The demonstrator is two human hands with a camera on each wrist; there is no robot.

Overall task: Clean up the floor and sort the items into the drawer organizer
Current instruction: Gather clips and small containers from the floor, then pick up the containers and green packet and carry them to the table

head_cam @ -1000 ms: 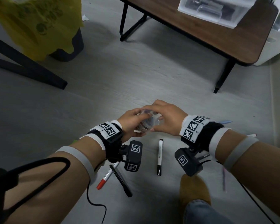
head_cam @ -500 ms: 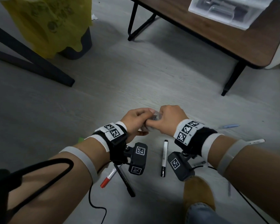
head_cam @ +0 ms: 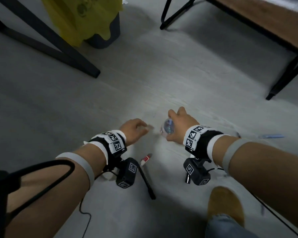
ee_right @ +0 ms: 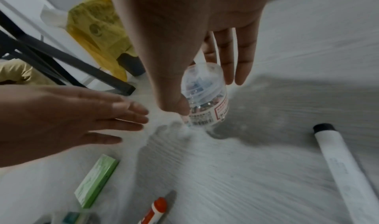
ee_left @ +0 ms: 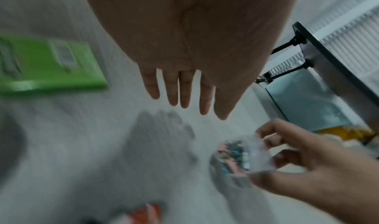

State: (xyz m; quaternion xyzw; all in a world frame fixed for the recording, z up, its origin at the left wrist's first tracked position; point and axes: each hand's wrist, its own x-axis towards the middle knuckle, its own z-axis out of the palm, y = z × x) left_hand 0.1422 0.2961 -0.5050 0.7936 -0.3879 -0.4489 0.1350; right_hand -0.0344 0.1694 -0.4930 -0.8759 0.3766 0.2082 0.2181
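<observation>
A small clear plastic jar (head_cam: 168,128) filled with colourful small pieces hangs just above the grey floor, and my right hand (head_cam: 179,124) grips it from above. In the right wrist view the thumb and fingers pinch the jar (ee_right: 207,101) near its lid. My left hand (head_cam: 136,129) hovers to the left of it, apart from the jar, with straight fingers (ee_left: 184,94) and nothing in it. On the floor near me lie a red-capped marker (head_cam: 145,158), a black pen (head_cam: 146,182), a white marker (ee_right: 344,167) and a green box (ee_right: 96,180).
A blue pen (head_cam: 272,136) lies on the floor at the right. A dark bin with a yellow bag (head_cam: 86,19) stands at the back left beside black furniture legs (head_cam: 58,54). A wooden table (head_cam: 265,19) stands at the back right. My shoe (head_cam: 225,205) is near the bottom.
Both hands were on the jar together before. The left hand has let go and drawn away to the left, open, while the right hand alone holds the jar.
</observation>
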